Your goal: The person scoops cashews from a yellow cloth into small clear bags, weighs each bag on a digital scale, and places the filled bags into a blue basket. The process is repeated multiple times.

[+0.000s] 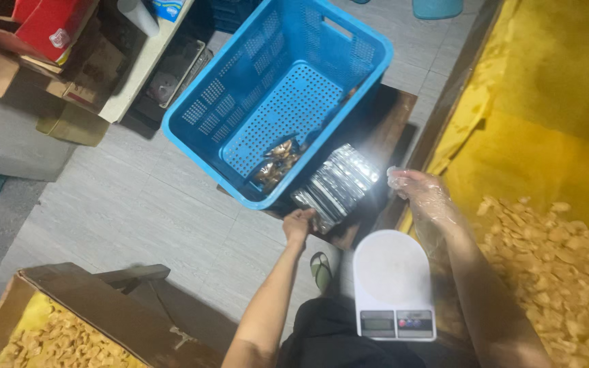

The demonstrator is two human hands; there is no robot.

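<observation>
My left hand point(299, 224) reaches forward and rests on the near end of a row of shiny silver pouches point(339, 185) that stand on a dark wooden stool point(393, 116). My right hand point(417, 189), in a thin clear plastic glove, hovers just right of the pouches with fingers loosely curled and nothing visible in them. A blue perforated plastic basket point(277, 95) sits tilted on the stool's left side with a few filled packets point(275, 165) at its near corner. A white digital kitchen scale point(393, 283) lies on my lap.
A yellow-lined bin of pale yellow snack pieces point(557, 266) fills the right side. A cardboard box point(86, 300) with more pieces stands at the lower left. Boxes and a shelf point(69, 54) crowd the upper left. The floor is grey tile point(138, 204).
</observation>
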